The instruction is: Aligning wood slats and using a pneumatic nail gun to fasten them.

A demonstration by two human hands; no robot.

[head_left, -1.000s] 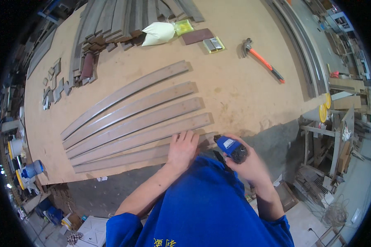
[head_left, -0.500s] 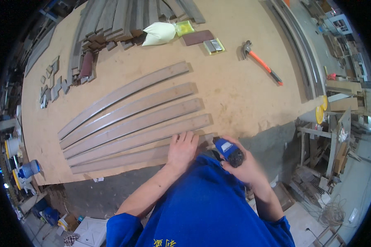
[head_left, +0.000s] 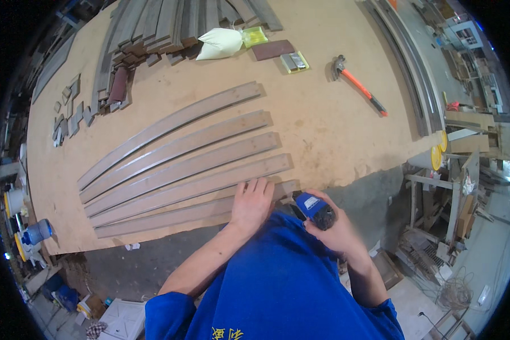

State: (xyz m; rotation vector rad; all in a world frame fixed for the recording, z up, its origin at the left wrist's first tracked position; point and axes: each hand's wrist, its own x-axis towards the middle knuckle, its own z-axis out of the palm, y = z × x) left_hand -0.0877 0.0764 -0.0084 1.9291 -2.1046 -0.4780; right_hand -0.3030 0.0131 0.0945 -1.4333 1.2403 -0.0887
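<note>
My left hand (head_left: 251, 205) is closed over the nearest wooden strip (head_left: 170, 217), its fingers curled across the far edge towards the strip behind. My right hand (head_left: 335, 226) grips a blue and black hand-held power tool (head_left: 311, 205). The tool's front points at the right end of that nearest strip; its tip and whether it touches the wood are hard to make out. Several similar strips, slightly bowed, fan out side by side beyond my hands, among them the farthest strip (head_left: 175, 129).
On the wooden tabletop (head_left: 345, 141) lie an orange-handled claw hammer (head_left: 358, 85), a white bag (head_left: 220, 44), a dark red sheet (head_left: 273, 50) and a small yellow box (head_left: 294, 62). Stacked boards (head_left: 164, 28) fill the back; long dark rails (head_left: 402, 62) line the right edge. Small offcuts (head_left: 69, 116) lie left.
The view has shifted very slightly. Both hands keep their hold, and the power tool stays at the right end of the nearest strip, turned a little.
</note>
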